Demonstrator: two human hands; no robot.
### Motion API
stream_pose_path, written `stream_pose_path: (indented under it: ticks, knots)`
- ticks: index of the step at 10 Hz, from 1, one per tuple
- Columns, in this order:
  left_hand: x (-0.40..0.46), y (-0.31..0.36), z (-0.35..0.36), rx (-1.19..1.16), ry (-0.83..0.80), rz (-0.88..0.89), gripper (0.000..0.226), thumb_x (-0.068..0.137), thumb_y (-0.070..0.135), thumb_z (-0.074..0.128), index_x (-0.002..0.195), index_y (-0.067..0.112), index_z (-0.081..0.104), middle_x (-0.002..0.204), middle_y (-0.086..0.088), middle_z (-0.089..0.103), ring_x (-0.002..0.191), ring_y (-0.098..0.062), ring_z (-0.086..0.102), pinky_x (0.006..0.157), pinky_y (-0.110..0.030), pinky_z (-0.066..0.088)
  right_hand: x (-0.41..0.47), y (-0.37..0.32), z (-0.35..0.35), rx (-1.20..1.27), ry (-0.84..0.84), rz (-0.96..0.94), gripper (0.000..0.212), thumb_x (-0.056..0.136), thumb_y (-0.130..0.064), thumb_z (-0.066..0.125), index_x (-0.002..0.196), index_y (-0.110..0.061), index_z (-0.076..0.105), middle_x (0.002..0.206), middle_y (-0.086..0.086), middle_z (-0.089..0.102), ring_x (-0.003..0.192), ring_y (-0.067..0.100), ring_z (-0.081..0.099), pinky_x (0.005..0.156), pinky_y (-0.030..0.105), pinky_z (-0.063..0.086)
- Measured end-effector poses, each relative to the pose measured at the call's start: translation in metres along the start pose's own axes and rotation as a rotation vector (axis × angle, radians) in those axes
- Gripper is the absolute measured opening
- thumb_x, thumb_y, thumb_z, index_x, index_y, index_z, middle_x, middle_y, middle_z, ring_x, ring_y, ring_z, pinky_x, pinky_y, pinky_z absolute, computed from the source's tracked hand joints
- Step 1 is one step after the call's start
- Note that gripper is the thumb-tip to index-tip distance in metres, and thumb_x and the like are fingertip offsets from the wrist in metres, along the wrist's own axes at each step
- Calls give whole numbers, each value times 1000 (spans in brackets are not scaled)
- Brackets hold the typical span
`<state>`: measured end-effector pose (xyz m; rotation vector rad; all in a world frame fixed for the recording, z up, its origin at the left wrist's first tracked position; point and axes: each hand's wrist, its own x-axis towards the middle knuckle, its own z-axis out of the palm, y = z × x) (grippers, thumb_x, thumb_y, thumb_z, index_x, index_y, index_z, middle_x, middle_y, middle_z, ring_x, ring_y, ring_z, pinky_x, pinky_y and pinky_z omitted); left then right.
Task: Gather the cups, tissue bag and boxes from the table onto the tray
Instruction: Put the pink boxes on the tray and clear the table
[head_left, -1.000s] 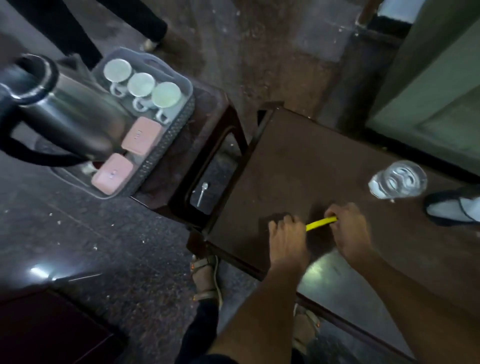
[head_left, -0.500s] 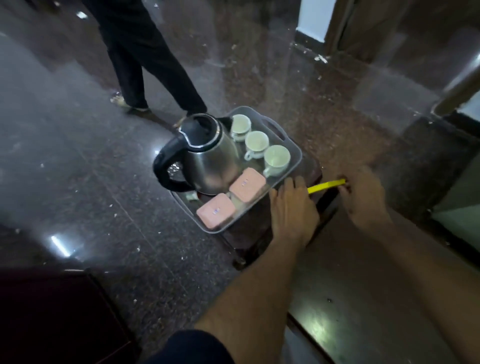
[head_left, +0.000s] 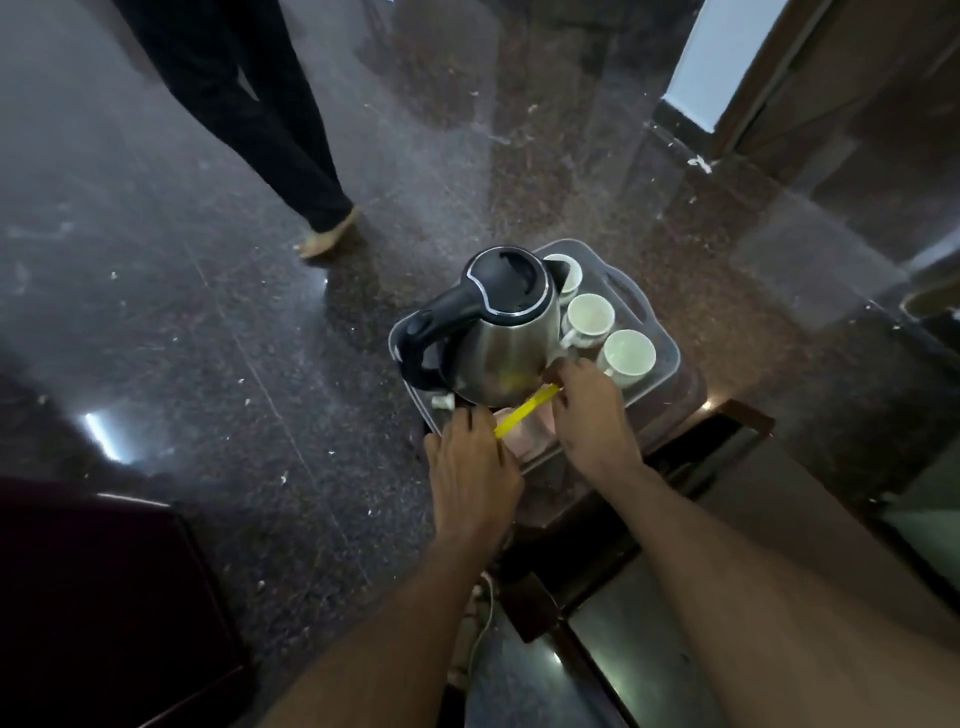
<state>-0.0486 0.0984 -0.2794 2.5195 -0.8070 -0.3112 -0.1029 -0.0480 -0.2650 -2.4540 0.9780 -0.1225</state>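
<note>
a second ago both my hands were over the bare brown worktop; now my left hand (head_left: 475, 467) and right hand (head_left: 589, 415) have carried the yellow strip (head_left: 524, 411) over to the tray (head_left: 667, 345), each pinching one end just above the pink boxes (head_left: 530, 431). the three cups (head_left: 589, 317) sit in a row behind the kettle (head_left: 498, 332), so i judge the gathering nearly done. no brand or writing is readable anywhere.
</note>
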Motion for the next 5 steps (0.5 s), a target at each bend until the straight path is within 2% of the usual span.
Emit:
stream_pose_path:
  ticks: [1,2,3,4,5]
  knots:
    - [-3,-3,1,44,-35,11,25,89,14,59,113,19,61,115,-2,61,105,-28,60,92,-43,38,-9,3,2,-4,-30,4,21,88,-9,54,106,-12,65,107,17,61,98,43,63,79,44,50]
    - [-5,1,-9,76,-46,23,27,91,16,59,117,20,62,117,-3,62,109,-29,60,96,-44,40,-22,7,-14,20,-5,6,34,88,-9,54,121,-13,62,114,13,62,108,38,62,88,44,50]
    - [-7,16,-31,144,-40,64,25,92,19,59,117,23,60,116,0,62,114,-28,59,97,-43,37,-32,19,-61,-16,34,15,40,91,-5,60,130,-14,60,121,9,60,113,33,61,95,41,48]
    - [-9,54,-69,142,6,178,21,86,13,68,105,19,64,102,-4,64,101,-33,64,90,-45,40,-46,40,-145,-77,64,41,42,93,-7,61,134,-13,59,130,10,59,122,31,58,105,41,46]
    - [-5,109,-111,198,96,307,32,70,9,80,100,16,71,91,-4,69,86,-34,68,78,-47,47,-66,64,-249,-175,212,72,38,90,-8,66,127,-15,63,124,3,60,118,24,61,103,35,47]
